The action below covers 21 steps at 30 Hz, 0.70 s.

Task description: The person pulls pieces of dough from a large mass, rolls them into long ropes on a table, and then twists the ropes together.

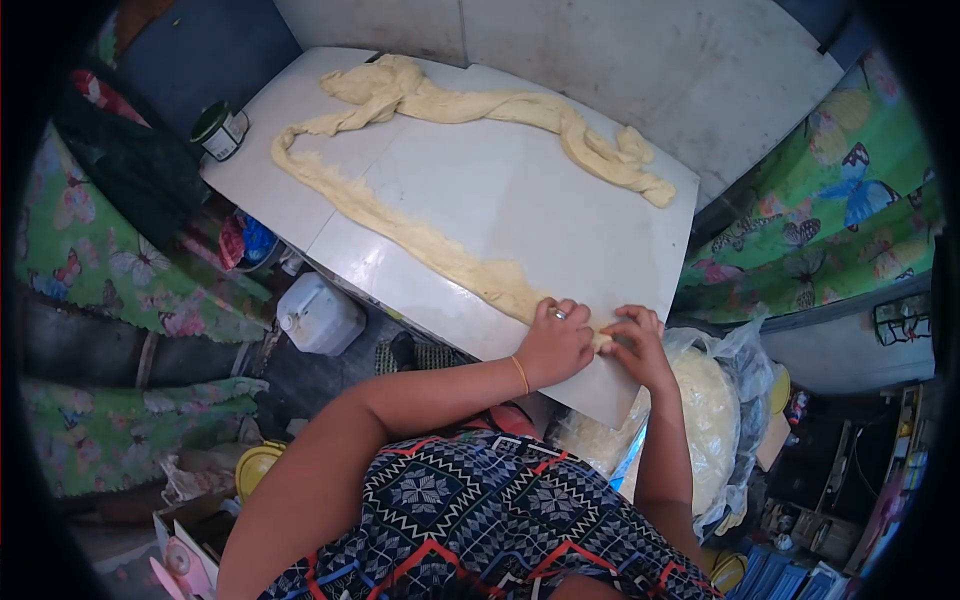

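Note:
A long pale-yellow strip of dough [400, 228] runs from the far left of the white table [480, 170] to its near right corner. My left hand [560, 345], with a ring and a thin wristband, has its fingers curled around the strip near its close end. Right beside it, my right hand [642, 347] has thumb and fingers on the small tip of dough poking out. The dough between the hands is partly hidden by my fingers. Across the back of the table the same dough continues as a thicker, twisted rope [500, 108].
A dark tin [220, 132] stands at the table's left corner. Below that side is a white plastic jug [320, 315]. Close to my right arm sits a large plastic-covered pale mass [700, 400]. Butterfly-print curtains [830, 230] hang on both sides, and a grey wall [640, 80] bounds the back.

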Available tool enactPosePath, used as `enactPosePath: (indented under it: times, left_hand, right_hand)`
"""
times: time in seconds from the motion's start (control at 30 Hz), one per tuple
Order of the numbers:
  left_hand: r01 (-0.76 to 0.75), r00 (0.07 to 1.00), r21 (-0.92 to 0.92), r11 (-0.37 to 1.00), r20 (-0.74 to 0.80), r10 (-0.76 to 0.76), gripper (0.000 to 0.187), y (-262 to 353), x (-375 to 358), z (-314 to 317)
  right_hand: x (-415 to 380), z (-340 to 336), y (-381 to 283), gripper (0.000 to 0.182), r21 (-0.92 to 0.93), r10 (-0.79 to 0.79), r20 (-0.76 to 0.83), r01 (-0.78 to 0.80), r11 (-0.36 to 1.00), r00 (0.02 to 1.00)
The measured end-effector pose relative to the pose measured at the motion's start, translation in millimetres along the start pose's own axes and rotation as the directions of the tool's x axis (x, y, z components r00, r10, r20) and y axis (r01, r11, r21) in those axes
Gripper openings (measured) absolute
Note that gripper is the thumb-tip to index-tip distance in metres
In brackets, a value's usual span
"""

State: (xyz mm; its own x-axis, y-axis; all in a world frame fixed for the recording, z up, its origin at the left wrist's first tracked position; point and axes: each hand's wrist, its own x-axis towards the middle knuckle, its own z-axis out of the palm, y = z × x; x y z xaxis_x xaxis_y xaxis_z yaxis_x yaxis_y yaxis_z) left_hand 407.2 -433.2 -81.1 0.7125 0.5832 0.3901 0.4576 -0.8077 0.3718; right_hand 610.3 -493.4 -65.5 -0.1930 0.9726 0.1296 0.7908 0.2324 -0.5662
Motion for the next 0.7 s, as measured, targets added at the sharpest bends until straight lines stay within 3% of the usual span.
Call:
enactPosePath:
  times: [0.03, 0.07, 0.1, 0.13, 0.2, 0.23, 0.27, 0.33, 0.4, 0.47, 0.5, 0.57, 0.6, 0.67, 0.7]
  left_hand:
    - [-0.007, 1.0, -0.006, 1.0, 0.001, 0.007, 0.021, -4, 3, -3]
    - [0.093, 0.995, -0.005, 0.996, -0.019, -0.093, 0.022, -8, 4, -7]
    - [0.193, 0.981, -0.004, 0.981, -0.037, -0.193, 0.023, -9, 4, -8]
    - [0.187, 0.982, -0.007, 0.982, -0.035, -0.187, 0.023, -10, 5, -6]
    - [0.05, 0.992, 0.035, 0.998, 0.115, -0.053, 0.026, -18, 6, 2]
    - [-0.013, 0.991, 0.016, 1.0, 0.134, 0.011, 0.025, -17, 1, 1]
    - [-0.007, 0.992, 0.021, 1.0, 0.128, 0.004, 0.025, -17, -2, -1]
    - [0.014, 0.995, -0.038, 0.999, 0.101, -0.011, 0.027, -11, -3, -15]
    - [-0.013, 0.996, -0.01, 1.0, 0.094, 0.014, 0.029, -14, -7, -9]
    - [-0.041, 0.996, 0.019, 0.999, 0.074, 0.039, 0.031, -16, -5, -6]
    - [-0.052, 0.996, 0.015, 0.999, 0.078, 0.051, 0.032, -17, -6, -5]
    - [-0.055, 0.995, 0.013, 0.998, 0.084, 0.053, 0.032, -18, -9, -4]
    - [-0.06, 0.995, -0.002, 0.998, 0.074, 0.06, 0.031, -19, -10, -3]
    - [-0.062, 0.996, -0.016, 0.998, 0.062, 0.063, 0.03, -21, -12, -1]
    - [-0.049, 0.998, -0.05, 0.998, 0.047, 0.052, 0.028, -22, -12, -1]
  right_hand:
    - [8, 8, 2, 0.022, -0.052, 0.053, -0.086, -0.058, 0.997, 0.995]
    - [14, 17, 4, 0.02, -0.1, 0.103, -0.171, -0.122, 0.988, 0.98]
    - [21, 26, 3, 0.019, -0.191, 0.138, -0.224, -0.182, 0.964, 0.965]
    - [21, 24, 4, 0.019, -0.193, 0.143, -0.228, -0.188, 0.963, 0.963]
    - [24, 13, 5, 0.026, -0.024, 0.204, -0.143, -0.209, 0.978, 0.969]
    - [21, 0, 8, 0.03, 0.067, 0.131, -0.065, -0.127, 0.99, 0.989]
    - [17, -7, 6, 0.03, 0.065, 0.122, -0.062, -0.118, 0.991, 0.991]
    - [13, -20, -6, 0.031, -0.057, 0.171, 0.087, -0.167, 0.984, 0.981]
    - [16, -4, 6, 0.029, -0.068, 0.132, 0.065, -0.127, 0.99, 0.989]
    - [22, 11, 15, 0.03, 0.207, 0.28, -0.005, -0.273, 0.939, 0.96]
    - [25, 14, 10, 0.03, 0.203, 0.276, -0.003, -0.27, 0.941, 0.961]
    - [28, 22, -2, 0.029, 0.596, 0.485, 0.009, -0.394, 0.7, 0.875]
    - [27, 18, -8, 0.029, 0.597, 0.481, 0.013, -0.392, 0.7, 0.877]
    - [26, 2, -23, 0.031, 0.793, 0.392, 0.153, -0.35, 0.499, 0.907]
    - [27, -1, -23, 0.031, 0.792, 0.39, 0.156, -0.351, 0.499, 0.907]
